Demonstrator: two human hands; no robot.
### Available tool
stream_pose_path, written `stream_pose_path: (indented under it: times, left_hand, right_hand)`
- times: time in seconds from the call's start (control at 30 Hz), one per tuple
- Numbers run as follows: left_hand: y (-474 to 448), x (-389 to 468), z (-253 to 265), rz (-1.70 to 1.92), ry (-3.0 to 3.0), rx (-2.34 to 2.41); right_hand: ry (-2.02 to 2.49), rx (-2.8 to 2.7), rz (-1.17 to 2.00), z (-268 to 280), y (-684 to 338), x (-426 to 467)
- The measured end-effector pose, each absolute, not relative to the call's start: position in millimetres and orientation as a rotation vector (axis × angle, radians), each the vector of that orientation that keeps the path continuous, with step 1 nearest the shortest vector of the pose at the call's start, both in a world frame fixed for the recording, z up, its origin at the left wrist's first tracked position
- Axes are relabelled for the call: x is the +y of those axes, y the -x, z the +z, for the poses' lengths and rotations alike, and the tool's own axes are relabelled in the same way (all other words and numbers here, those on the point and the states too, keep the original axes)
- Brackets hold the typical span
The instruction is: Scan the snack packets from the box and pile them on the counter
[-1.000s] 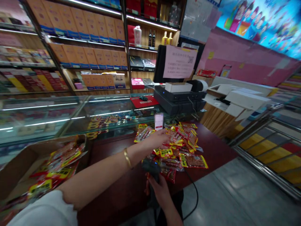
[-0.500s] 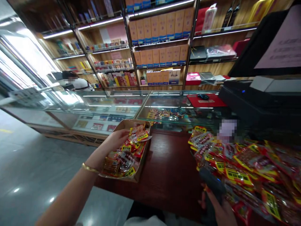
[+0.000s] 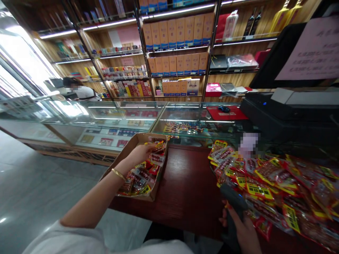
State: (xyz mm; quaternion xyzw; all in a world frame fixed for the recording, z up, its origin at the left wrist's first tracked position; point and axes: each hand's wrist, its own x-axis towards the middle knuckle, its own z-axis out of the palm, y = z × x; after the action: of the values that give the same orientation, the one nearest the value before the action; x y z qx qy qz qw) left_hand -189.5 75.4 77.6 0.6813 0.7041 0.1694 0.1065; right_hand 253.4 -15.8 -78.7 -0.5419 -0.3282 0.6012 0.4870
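My left hand (image 3: 141, 154), with a gold bangle at the wrist, reaches into an open cardboard box (image 3: 151, 197). Its fingers are closed on a snack packet (image 3: 159, 144) near the box's far right corner. Other red and yellow packets (image 3: 140, 178) fill the box below the hand. Lower right, my right hand (image 3: 242, 225) is wrapped round the handle of a dark barcode scanner (image 3: 233, 201) with a small blue light. The scanner's head points away from me, beside a large heap of similar packets (image 3: 261, 192).
Box and heap rest on a dark red wooden counter (image 3: 185, 187). Behind it runs a glass display case (image 3: 127, 116), with a mouse (image 3: 224, 109) on a red mat. A monitor (image 3: 299, 53) and black machine (image 3: 280, 116) stand right. Far left is another person (image 3: 82, 92).
My left hand has moved deeper into the box, toward its far right corner, and its fingers have closed on a packet there. My right hand still holds the scanner. The view has shifted slightly.
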Motion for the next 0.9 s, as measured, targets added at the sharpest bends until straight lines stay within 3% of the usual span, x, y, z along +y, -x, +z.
stream_pose_path:
  times: [0.17, 0.27, 0.53, 0.73, 0.9]
  left_hand:
    - [164, 29, 102, 1.535, -1.21, 1.793]
    - [112, 12, 95, 1.861, -0.662, 1.383]
    - [15, 4, 44, 1.494, -0.571, 1.149]
    - [22, 10, -15, 1.408, -1.369, 1.472]
    - [33, 11, -57, 0.98, -1.664, 1.49]
  right_hand:
    - [1.334, -0.783, 1.481, -85, -255, -12]
    - [1.344, -0.784, 1.448, -82, -251, -12]
    - [1.462, -1.06, 1.355, -66, -248, -35]
    - [1.559, -1.271, 1.245, -53, -253, -47]
    - [1.547, -1.321, 1.182, -46, -253, -45]
